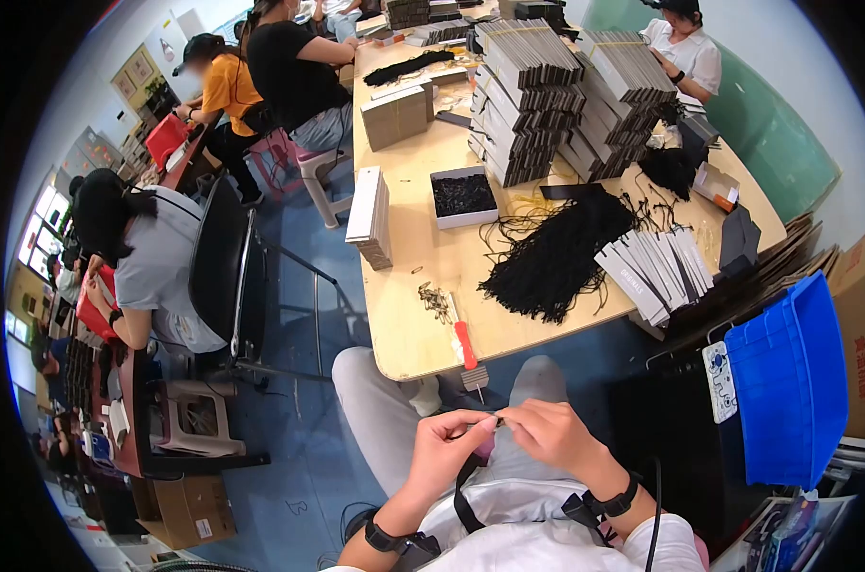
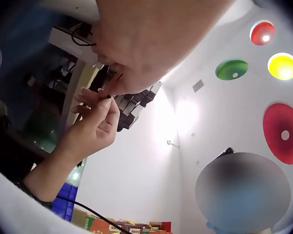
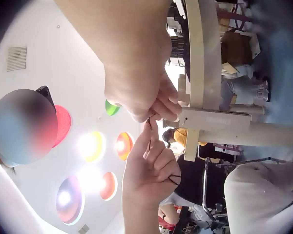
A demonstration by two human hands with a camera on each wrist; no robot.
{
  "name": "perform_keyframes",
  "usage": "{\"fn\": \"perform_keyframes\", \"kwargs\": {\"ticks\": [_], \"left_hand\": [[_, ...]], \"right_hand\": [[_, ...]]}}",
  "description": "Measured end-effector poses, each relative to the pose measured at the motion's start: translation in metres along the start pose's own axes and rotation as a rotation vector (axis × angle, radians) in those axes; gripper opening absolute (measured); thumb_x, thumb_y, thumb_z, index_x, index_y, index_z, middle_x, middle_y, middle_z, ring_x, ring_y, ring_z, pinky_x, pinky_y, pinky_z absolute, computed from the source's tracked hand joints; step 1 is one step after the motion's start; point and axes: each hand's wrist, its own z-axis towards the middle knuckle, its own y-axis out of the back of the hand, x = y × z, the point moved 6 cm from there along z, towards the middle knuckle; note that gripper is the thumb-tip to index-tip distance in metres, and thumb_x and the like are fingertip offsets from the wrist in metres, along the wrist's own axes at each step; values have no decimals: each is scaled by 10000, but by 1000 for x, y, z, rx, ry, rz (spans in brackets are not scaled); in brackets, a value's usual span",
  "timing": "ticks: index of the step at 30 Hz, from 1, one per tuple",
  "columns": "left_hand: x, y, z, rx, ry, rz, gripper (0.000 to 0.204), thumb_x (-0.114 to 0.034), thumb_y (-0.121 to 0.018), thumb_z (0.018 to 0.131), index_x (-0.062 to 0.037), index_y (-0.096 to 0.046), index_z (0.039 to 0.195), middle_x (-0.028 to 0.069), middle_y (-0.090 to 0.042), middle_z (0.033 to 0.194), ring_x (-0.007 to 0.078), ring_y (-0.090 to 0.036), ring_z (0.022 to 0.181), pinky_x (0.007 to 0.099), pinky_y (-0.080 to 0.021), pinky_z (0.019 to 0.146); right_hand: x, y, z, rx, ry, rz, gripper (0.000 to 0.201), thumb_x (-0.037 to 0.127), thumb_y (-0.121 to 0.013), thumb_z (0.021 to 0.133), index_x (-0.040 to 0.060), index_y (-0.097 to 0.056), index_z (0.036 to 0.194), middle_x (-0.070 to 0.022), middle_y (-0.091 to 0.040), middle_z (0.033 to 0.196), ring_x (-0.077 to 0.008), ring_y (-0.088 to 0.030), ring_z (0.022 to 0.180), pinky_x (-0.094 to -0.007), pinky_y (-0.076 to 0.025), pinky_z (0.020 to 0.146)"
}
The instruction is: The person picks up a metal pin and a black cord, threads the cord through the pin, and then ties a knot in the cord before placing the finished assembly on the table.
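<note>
Over the person's lap, the left hand [image 1: 447, 450] and the right hand [image 1: 554, 437] meet at their fingertips. Between them they pinch a small dark piece [image 1: 498, 421], apparently thin black cord; its ends are mostly hidden by fingers. In the right wrist view, black cord [image 3: 175, 179] shows by the curled fingers of the left hand [image 3: 149, 173], while the right hand [image 3: 144, 92] reaches in from above. In the left wrist view, thumb and forefinger of the right hand [image 2: 95, 122] pinch close to the left hand [image 2: 136, 61].
The table [image 1: 409, 329] ahead bears a black cord pile [image 1: 556, 253], fanned grey strips [image 1: 652, 272], tall strip stacks [image 1: 528, 95], a box of small black pieces [image 1: 463, 195], metal pins [image 1: 435, 303] and a red-handled tool [image 1: 465, 345]. A blue crate [image 1: 785, 381] stands right.
</note>
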Motion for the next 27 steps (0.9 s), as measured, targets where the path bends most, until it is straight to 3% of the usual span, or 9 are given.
{"fn": "perform_keyframes", "kwargs": {"ticks": [4,8,10,16,20,22,23,25,27], "left_hand": [[5,-2,2,62,44,-75,125,-83,-651,871,19,-702,922,-63,-557,632,-6,-463,584,168,-377,553],[12,-7,2,114,86,-117,125,-88,-634,884,15,-676,941,-53,-554,656,-3,-473,607,168,-401,592],[7,-6,0,64,38,-86,117,-79,-607,902,3,-600,986,-53,-527,668,-3,-454,605,164,-380,585],[4,-3,-6,183,5,-37,129,-55,-564,923,-35,-490,1026,-81,-453,650,-8,-381,583,172,-309,539],[7,1,-11,271,-60,36,110,-40,-548,924,-29,-508,1026,-61,-465,662,4,-396,599,184,-327,551],[-4,1,-7,340,-152,386,91,-15,-536,918,-23,-537,1009,-8,-533,702,39,-486,625,218,-392,581],[-5,3,-4,338,-153,385,91,-15,-536,918,-23,-537,1009,-8,-533,702,39,-486,625,218,-392,581],[-10,12,2,246,-391,688,92,10,-520,914,-4,-569,991,50,-606,759,85,-591,695,267,-455,634],[-5,20,5,213,-426,699,100,25,-535,901,12,-582,988,82,-658,814,127,-652,771,282,-504,687]], "right_hand": [[-7,-2,-2,12,-176,317,230,19,-703,757,19,-659,983,-88,-631,689,-225,-609,565,-297,-480,510],[-12,-3,-8,-11,-138,240,204,58,-733,741,23,-674,933,-92,-657,719,-216,-617,563,-291,-482,514],[-4,4,-4,46,-75,68,97,60,-703,763,28,-656,841,-91,-654,724,-235,-627,583,-308,-507,534],[-8,3,-12,262,-150,126,74,51,-696,753,47,-628,781,-62,-655,723,-210,-636,598,-293,-509,519],[-4,7,-17,192,-45,188,93,26,-712,731,39,-640,789,-44,-603,642,-160,-573,497,-245,-451,445],[-12,4,-19,243,-209,323,80,19,-702,738,30,-644,792,-48,-619,662,-143,-590,516,-234,-468,470],[-14,6,-21,245,-208,323,80,19,-702,738,30,-644,792,-48,-619,662,-143,-590,516,-234,-468,470],[-29,11,-27,245,-355,343,63,28,-679,776,16,-639,823,-67,-646,719,-138,-612,576,-251,-499,512],[-34,21,-27,214,-379,334,64,23,-680,774,11,-639,821,-59,-646,719,-128,-614,595,-236,-491,523]]}}
